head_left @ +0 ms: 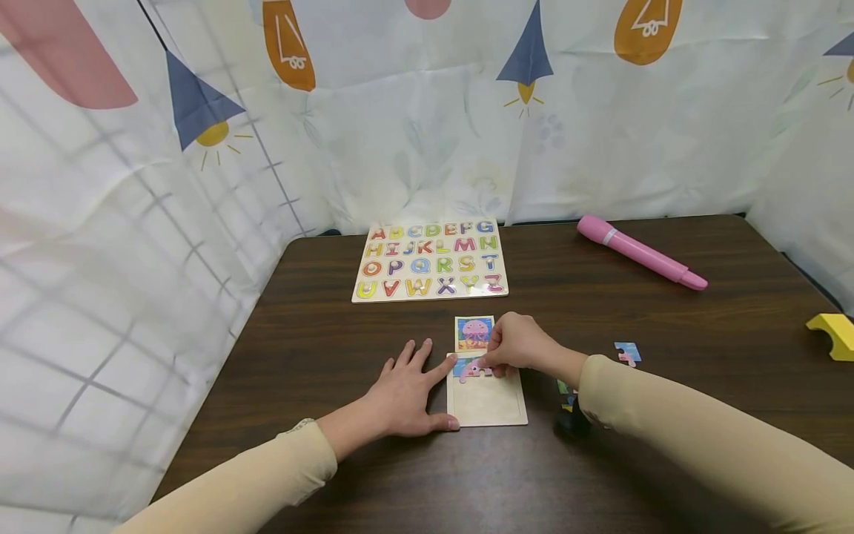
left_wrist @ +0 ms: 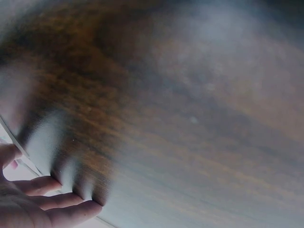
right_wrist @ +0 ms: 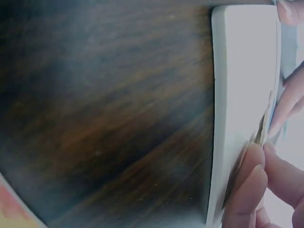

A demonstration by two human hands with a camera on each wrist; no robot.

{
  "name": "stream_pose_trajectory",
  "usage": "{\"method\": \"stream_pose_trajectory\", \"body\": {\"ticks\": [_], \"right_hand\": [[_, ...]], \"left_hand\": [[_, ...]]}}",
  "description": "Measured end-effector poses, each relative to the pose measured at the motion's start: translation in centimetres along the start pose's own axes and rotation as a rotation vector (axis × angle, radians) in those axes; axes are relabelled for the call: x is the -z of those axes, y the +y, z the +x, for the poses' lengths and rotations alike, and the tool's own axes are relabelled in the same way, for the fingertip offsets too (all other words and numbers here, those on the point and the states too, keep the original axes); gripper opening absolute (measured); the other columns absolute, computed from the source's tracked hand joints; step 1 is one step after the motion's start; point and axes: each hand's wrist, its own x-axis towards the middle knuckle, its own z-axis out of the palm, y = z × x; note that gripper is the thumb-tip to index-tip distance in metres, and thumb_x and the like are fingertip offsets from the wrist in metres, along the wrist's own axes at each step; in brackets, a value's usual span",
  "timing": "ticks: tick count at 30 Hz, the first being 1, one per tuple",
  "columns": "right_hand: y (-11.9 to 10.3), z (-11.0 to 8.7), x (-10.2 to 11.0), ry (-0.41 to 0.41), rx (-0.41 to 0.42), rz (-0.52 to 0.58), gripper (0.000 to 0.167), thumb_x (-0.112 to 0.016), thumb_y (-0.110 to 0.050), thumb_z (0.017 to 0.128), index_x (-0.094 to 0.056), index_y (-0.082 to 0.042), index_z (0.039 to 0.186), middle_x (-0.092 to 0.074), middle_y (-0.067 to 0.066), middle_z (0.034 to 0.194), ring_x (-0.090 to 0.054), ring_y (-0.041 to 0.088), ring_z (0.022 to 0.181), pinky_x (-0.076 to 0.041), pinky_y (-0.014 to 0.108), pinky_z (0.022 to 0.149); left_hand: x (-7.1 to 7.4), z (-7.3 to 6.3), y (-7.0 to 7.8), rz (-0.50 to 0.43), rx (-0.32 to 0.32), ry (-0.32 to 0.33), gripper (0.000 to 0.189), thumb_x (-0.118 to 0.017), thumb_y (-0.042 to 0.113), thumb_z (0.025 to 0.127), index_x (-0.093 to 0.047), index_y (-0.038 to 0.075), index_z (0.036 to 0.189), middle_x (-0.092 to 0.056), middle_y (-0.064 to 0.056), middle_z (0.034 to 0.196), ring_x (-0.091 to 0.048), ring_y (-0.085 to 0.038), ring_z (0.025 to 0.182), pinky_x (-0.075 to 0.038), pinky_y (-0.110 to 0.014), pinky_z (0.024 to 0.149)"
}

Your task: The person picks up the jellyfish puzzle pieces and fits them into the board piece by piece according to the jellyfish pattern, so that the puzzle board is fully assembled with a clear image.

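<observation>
A pale wooden puzzle tray lies on the dark table in the head view. Blue-and-pink jigsaw pieces lie along its top end. My left hand rests with spread fingers at the tray's left side, index fingertip and thumb at its edge. Over the tray's upper right, my right hand pinches a thin puzzle piece between thumb and fingers, tilted above the tray in the right wrist view. Just beyond the tray is a picture card with a pink sea creature, partly covered by the right hand.
A loose puzzle piece lies to the right, and other pieces show partly under the right forearm. An alphabet board lies at the back. Further right are a pink pen-shaped object and a yellow arch block. A patterned curtain hangs behind.
</observation>
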Motion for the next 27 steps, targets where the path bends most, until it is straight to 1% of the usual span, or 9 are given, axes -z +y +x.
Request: {"method": "stream_pose_trajectory", "body": {"ticks": [6,12,17,27], "right_hand": [[-0.54,0.02,-0.08,0.011,0.007,-0.054,0.025,-0.086,-0.018,0.084,-0.068,-0.008,0.07,-0.068,0.002,0.057,-0.063,0.012,0.049,-0.051,0.024,0.051],[-0.67,0.04,-0.21,0.039,0.013,-0.113,0.027,-0.087,-0.022,0.082,-0.067,-0.009,0.069,-0.066,0.002,0.059,-0.06,0.012,0.051,-0.048,0.023,0.051],[-0.56,0.04,-0.3,0.055,0.01,-0.122,0.029,-0.088,-0.023,0.081,-0.066,-0.009,0.069,-0.064,0.002,0.06,-0.059,0.012,0.051,-0.047,0.022,0.05],[-0.51,-0.02,-0.4,0.073,0.011,-0.147,0.032,-0.09,-0.027,0.08,-0.065,-0.009,0.07,-0.061,0.003,0.059,-0.057,0.013,0.051,-0.04,0.022,0.048]], "left_hand": [[0.04,0.01,0.0,-0.003,0.003,-0.002,0.094,-0.067,0.073,0.084,-0.032,0.032,0.162,-0.023,-0.019,0.169,-0.021,-0.047,0.155,-0.033,-0.067,0.115],[0.04,-0.01,0.01,-0.004,0.002,-0.001,0.094,-0.067,0.072,0.084,-0.033,0.031,0.161,-0.023,-0.02,0.169,-0.021,-0.047,0.155,-0.033,-0.067,0.114],[0.04,-0.02,0.01,-0.004,0.004,-0.001,0.094,-0.067,0.072,0.084,-0.033,0.031,0.161,-0.023,-0.019,0.169,-0.021,-0.047,0.155,-0.033,-0.067,0.115],[0.09,-0.06,0.06,-0.007,0.001,0.0,0.095,-0.068,0.072,0.083,-0.033,0.031,0.161,-0.024,-0.02,0.168,-0.022,-0.047,0.155,-0.033,-0.067,0.115]]}}
